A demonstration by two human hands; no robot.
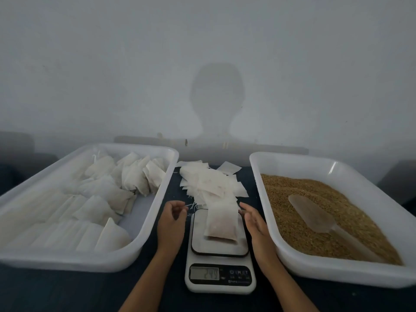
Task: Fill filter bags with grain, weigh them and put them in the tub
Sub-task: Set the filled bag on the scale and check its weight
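Note:
A filled white filter bag (221,222) lies on the platform of a small white kitchen scale (219,248), whose display shows digits. My left hand (172,221) hovers just left of the scale, fingers loosely curled, holding nothing. My right hand (255,224) hovers just right of it, fingers relaxed, apart from the bag. The white tub (126,255) on the left holds several filled bags (108,194). The white tub (315,271) on the right holds brown grain (290,212) with a translucent scoop (319,219) lying on it.
A loose pile of empty filter bags (209,183) lies on the dark table (67,293) behind the scale, between the two tubs. A pale wall rises right behind the table.

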